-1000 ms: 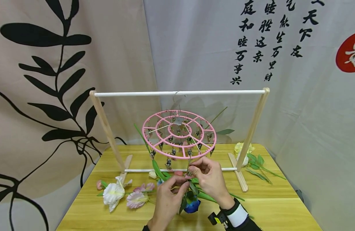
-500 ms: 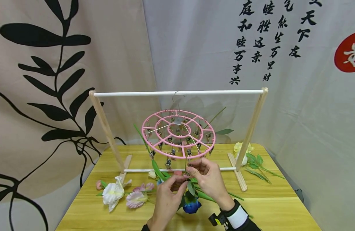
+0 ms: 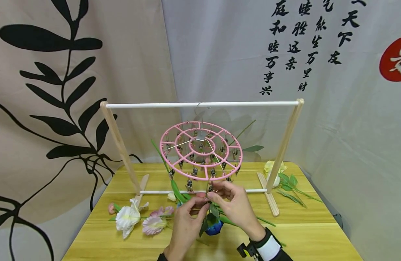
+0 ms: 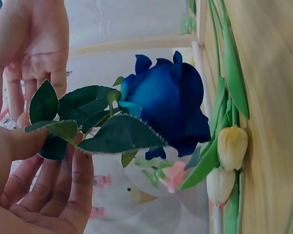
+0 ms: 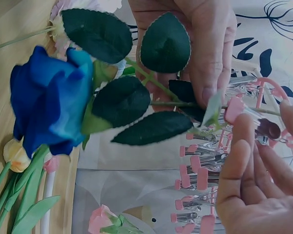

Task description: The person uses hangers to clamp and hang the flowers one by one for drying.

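A blue rose (image 4: 171, 105) hangs bloom-down over the near middle of a wooden table (image 3: 102, 246), its stem pinched between thumb and fingers of a person's left hand (image 3: 187, 219). Reaching in from the near right, the right hand (image 3: 235, 206) curls thumb and fingers around a pink-tipped metal clip (image 5: 234, 109). Just above, a pink round clip hanger (image 3: 207, 179) hangs from a white-barred rack (image 3: 246, 104), with a white flower (image 3: 127, 220) lying at left and a yellow flower (image 3: 269, 166) at far right
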Demonstrator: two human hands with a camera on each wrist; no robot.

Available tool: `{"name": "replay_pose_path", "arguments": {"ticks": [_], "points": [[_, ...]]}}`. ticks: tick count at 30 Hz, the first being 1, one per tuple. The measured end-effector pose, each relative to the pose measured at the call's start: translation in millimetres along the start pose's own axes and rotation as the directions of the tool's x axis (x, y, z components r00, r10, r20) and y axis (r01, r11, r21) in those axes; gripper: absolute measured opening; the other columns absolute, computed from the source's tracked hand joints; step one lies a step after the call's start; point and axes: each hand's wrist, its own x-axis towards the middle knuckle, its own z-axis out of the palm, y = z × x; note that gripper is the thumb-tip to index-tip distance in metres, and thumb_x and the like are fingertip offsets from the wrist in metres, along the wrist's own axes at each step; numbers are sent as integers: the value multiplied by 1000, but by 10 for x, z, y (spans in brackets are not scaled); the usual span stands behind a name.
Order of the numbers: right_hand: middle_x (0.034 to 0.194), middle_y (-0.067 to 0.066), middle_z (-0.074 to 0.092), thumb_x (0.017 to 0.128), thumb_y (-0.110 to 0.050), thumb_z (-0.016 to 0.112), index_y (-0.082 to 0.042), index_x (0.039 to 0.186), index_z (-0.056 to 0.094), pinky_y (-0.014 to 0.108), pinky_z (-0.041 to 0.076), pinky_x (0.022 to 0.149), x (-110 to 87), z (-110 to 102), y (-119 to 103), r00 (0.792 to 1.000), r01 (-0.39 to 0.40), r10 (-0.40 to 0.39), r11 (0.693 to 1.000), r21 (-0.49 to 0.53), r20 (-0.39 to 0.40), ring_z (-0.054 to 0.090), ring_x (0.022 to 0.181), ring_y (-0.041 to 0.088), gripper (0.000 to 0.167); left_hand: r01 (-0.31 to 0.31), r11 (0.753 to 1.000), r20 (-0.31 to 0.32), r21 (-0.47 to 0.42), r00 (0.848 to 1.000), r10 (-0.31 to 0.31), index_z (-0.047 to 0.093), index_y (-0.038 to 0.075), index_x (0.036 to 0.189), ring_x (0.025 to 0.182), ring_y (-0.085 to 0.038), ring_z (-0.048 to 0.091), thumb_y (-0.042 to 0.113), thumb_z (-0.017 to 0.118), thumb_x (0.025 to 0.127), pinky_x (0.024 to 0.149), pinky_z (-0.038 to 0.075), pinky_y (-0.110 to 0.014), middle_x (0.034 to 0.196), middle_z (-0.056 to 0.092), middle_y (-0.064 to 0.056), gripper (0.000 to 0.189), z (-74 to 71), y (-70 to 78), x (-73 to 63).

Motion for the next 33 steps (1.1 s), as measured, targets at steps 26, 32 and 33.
{"name": "replay_pose_path", "arguments": {"ticks": [26, 32, 33], "points": [[120, 3, 88, 114, -28, 79, -22, 131, 85, 27, 68, 88, -351, -202, 320, 991, -96, 108, 985, -144, 83, 84, 97, 20, 18, 11, 994, -92, 110, 996, -1, 86, 25, 119, 99, -11, 84, 7, 86, 106, 90, 70, -26, 115, 88, 4, 22, -287, -165, 54], [119, -2, 89, 114, -30, 80, -24, 128, 85, 27, 67, 87, -451, -289, 449, 985, -132, 149, 975, -177, 88, 84, 99, 16, 17, 3, 992, -140, 127, 990, 15, 87, 27, 116, 97, -7, 83, 4, 88, 104, 90, 70, -24, 108, 89, 5, 26, -390, -196, 87], [119, -2, 89, 114, -31, 80, -24, 127, 86, 27, 67, 86, -469, -301, 476, 984, -135, 153, 974, -183, 88, 83, 98, 13, 16, 9, 992, -145, 127, 989, 10, 86, 26, 116, 97, -7, 83, 3, 88, 104, 90, 70, -24, 108, 89, 5, 26, -408, -203, 92]]}}
